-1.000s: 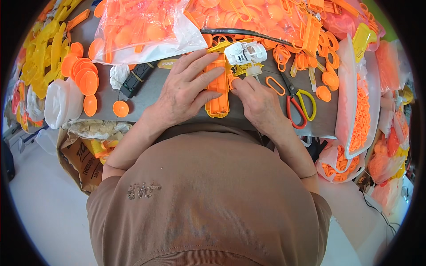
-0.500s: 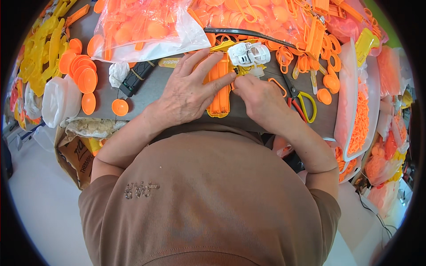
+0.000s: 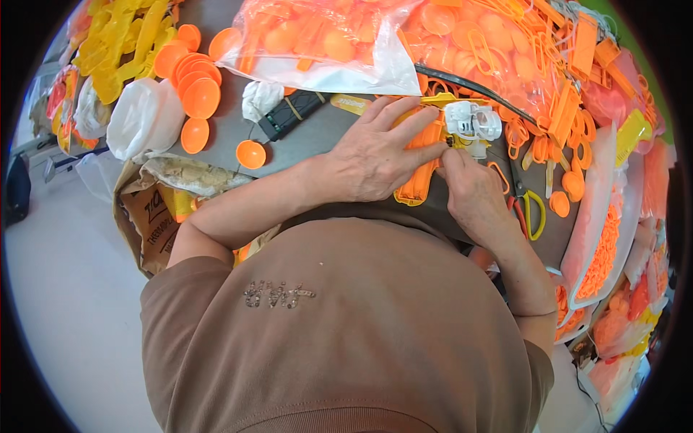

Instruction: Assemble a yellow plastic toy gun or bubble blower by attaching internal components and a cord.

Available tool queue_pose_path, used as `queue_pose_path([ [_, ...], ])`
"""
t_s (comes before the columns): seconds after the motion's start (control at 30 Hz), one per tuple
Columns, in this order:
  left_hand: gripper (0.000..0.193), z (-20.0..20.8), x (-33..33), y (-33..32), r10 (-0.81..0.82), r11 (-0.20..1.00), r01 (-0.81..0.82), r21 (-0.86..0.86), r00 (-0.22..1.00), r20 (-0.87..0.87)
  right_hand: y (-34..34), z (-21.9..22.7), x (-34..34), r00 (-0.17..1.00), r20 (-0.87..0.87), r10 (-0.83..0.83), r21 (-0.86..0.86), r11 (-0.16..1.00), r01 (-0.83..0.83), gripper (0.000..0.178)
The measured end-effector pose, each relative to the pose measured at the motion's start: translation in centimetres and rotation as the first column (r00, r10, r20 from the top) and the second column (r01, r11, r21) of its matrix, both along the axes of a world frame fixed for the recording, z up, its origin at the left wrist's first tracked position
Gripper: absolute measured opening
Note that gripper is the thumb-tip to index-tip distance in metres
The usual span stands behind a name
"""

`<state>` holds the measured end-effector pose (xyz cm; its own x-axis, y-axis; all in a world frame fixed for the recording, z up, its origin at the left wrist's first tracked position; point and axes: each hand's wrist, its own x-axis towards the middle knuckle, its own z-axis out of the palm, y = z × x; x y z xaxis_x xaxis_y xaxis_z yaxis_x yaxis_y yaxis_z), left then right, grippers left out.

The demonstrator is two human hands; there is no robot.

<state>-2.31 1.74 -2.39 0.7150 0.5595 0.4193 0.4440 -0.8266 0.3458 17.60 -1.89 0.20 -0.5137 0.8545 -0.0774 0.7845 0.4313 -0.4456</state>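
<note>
My left hand [image 3: 379, 155] lies with fingers spread across a long orange plastic casing [image 3: 416, 182], partly hiding it. Its thumb reaches over to the casing's right side. There my right hand [image 3: 473, 187] pinches, fingertips close together and near the left thumb; whatever is between them is too small or hidden to make out. Just beyond the fingertips sits a white plastic mechanism [image 3: 473, 120] with clear parts, on a yellow plastic piece [image 3: 446, 99]. Scissors [image 3: 533, 213] with yellow and red handles lie right of my right hand.
Clear bags of orange parts [image 3: 325, 43] fill the far side. Orange scoops [image 3: 201, 97] stack at the left, near a white plastic bag [image 3: 144, 119] and a black tool [image 3: 292, 115]. A translucent bin [image 3: 577, 289] of small orange pieces stands at the right. A paper sack [image 3: 148, 231] is below the table's left edge.
The whole view has shifted, so the table and both hands appear farther right and slightly tilted. Both hands stay at the orange casing, in nearly the same pose.
</note>
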Motion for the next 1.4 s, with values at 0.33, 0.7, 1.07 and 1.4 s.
queue_pose_path([
  [0.33, 0.035, 3.3, -8.6, 0.1, 0.556, 0.831, -0.556, 0.008, 0.83, -0.048, -2.5, 1.1, 0.2, 0.965, -0.202, -0.17, 0.083, 0.978, 0.189, 0.031],
  [0.7, 0.039, 4.2, -11.1, 0.9, 0.518, 0.69, -0.473, -0.548, 0.851, -0.083, -4.1, -1.0, -1.1, 0.984, -0.153, -0.089, 0.247, 0.961, 0.125, 0.058],
  [1.07, 0.054, 4.7, -7.0, 4.5, 0.452, 0.412, 0.591, -0.694, 0.528, 0.719, -3.6, -2.2, -1.8, 0.987, -0.139, -0.085, 0.25, 0.961, 0.118, 0.057],
  [1.4, 0.021, 3.3, 1.6, 5.1, 0.495, 0.415, 0.469, -0.78, 0.603, 0.626, -3.5, -2.8, -1.4, 0.99, -0.134, 0.031, 0.366, 0.93, 0.021, 0.049],
])
